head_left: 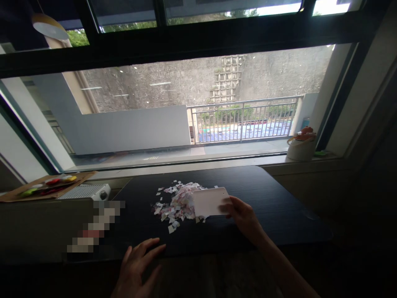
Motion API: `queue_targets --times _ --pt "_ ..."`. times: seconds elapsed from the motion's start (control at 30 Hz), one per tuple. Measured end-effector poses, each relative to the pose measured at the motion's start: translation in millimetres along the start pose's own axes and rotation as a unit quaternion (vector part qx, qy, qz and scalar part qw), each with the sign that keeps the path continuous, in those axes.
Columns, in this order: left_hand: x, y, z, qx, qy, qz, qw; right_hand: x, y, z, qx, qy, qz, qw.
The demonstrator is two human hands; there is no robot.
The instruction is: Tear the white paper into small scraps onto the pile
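Note:
A heap of small torn or cut paper pieces (182, 200) lies on the dark table (254, 190), with loose bits scattered to its left and front. My right hand (245, 213) pinches the right end of a flat pale rectangular card (209, 202), which has a tiny hole near its top right corner. The card's left edge overlaps the right side of the heap; whether it touches the paper I cannot tell. At the table's front edge is my left hand (141, 265), fingers spread and holding nothing, nearer to me than the heap.
A white bucket (300, 147) with orange items stands on the sill at right. On the left are a white slatted appliance (85, 192) and a brown board (46, 188) bearing colourful pieces. A window (155, 128) spans the back. One patch at left is pixelated.

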State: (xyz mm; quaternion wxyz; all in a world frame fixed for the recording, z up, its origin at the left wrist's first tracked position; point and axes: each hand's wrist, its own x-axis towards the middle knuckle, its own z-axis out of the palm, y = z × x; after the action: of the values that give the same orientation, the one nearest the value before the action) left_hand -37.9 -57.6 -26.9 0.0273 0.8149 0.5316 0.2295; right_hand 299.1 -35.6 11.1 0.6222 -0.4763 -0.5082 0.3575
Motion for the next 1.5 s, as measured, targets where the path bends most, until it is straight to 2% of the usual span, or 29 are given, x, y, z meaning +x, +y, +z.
queue_targets --times 0.13,0.2,0.3,0.43,0.5,0.6,0.73,0.9,1.03,1.23,1.5 --pt "-1.5 1.2 -0.1 -0.006 0.000 0.002 1.000 1.9 0.9 -9.1 -0.025 0.103 0.008 0.994" --pt "-0.7 5.3 -2.4 -0.012 -0.003 -0.004 1.000 1.3 4.8 -15.1 -0.015 0.127 0.007 0.992" --pt "9.5 18.5 -13.4 -0.021 -0.020 -0.036 0.999 1.5 12.1 -19.4 0.000 0.127 0.009 0.992" --pt "46.8 36.0 -35.1 -0.014 -0.065 -0.095 0.993 3.7 17.6 -21.5 0.006 0.113 0.034 0.993" --pt "70.7 37.5 -41.7 -0.007 -0.085 -0.136 0.987 4.4 17.9 -23.3 0.004 0.116 0.042 0.992" --pt "101.6 32.8 -43.3 0.004 -0.101 -0.158 0.982 4.5 17.1 -25.8 -0.001 0.104 0.052 0.993" --pt "124.1 28.8 -38.1 0.003 -0.124 -0.141 0.982 3.3 14.9 -25.0 0.004 0.106 0.046 0.993" --pt "134.8 30.0 -34.2 -0.013 -0.129 -0.136 0.982 0.9 13.3 -19.3 0.004 0.131 0.035 0.991" --pt "146.1 31.3 -33.3 -0.059 -0.114 -0.126 0.984 -0.2 14.6 -15.7 0.004 0.154 0.021 0.988" --pt "164.0 41.5 -32.3 -0.141 -0.100 -0.092 0.981 -0.3 15.4 -15.4 0.014 0.152 0.020 0.988" --pt "166.9 48.8 -38.6 -0.230 -0.114 -0.094 0.962 -1.6 13.5 -14.8 0.013 0.150 0.018 0.989"
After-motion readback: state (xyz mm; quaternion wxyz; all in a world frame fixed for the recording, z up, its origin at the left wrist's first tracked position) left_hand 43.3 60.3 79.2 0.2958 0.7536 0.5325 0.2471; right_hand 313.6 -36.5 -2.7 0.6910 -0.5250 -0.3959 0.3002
